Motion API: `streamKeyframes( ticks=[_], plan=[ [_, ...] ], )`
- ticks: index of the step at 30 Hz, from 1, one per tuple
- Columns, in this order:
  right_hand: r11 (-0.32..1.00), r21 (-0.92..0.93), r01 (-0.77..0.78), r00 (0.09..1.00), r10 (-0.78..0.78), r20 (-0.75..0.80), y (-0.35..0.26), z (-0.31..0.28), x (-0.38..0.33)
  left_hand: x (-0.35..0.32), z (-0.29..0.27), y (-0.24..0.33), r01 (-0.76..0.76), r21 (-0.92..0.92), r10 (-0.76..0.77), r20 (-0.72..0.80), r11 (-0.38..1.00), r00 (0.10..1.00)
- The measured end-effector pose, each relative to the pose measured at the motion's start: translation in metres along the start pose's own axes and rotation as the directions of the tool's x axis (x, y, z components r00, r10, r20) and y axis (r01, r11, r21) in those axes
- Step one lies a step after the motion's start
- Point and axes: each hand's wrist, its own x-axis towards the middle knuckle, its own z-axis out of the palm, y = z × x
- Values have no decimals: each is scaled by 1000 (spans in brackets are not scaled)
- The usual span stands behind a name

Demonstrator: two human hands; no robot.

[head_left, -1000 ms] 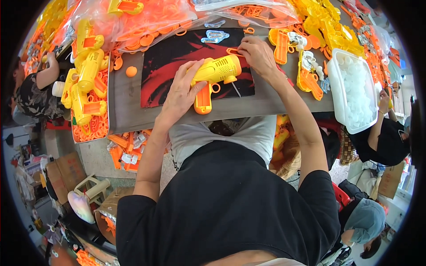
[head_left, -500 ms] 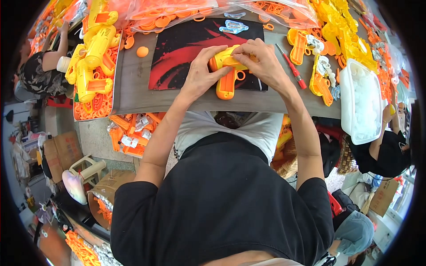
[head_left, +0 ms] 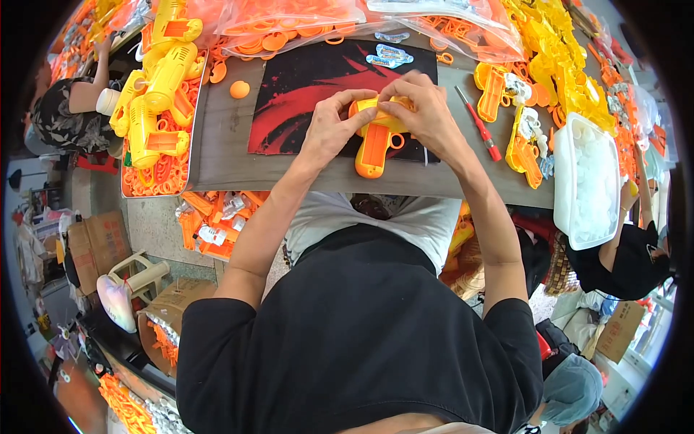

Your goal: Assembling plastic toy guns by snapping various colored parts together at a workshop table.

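Note:
A yellow and orange toy gun [head_left: 373,150] is held over a black and red mat [head_left: 289,108], its orange grip pointing toward me. My left hand [head_left: 331,129] grips the left end of its body with thumb and fingers. Around the right part of the body, my right hand [head_left: 423,112] is closed with its fingers bent over the top. The fingers hide much of the body between them. Blue printed stickers [head_left: 389,56] lie at the mat's far edge. To the right of the mat rests a red screwdriver [head_left: 481,124].
At left, a tray [head_left: 155,194] holds small orange parts under yellow toy gun bodies [head_left: 165,83]. A white tub [head_left: 589,177] of clear parts stands right, near half-assembled gun shells [head_left: 524,152]. Bags of orange parts [head_left: 289,25] line the back. People sit at both sides.
The view has shifted slightly, so the table sits lower. My left fingertips have moved onto the top of the toy gun, closer to my right hand. Both hands still hold it.

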Motion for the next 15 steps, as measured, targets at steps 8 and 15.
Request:
streamKeyframes(
  ticks=[8,15],
  plan=[
    [897,-375,-235,972,227,-65,69,24,62,-10,-10,0,-55,91,57,-17,994,998],
    [932,-318,-174,984,177,-19,76,27,69,-25,-34,2,-28,48,30,-54,998,998]
  ],
)
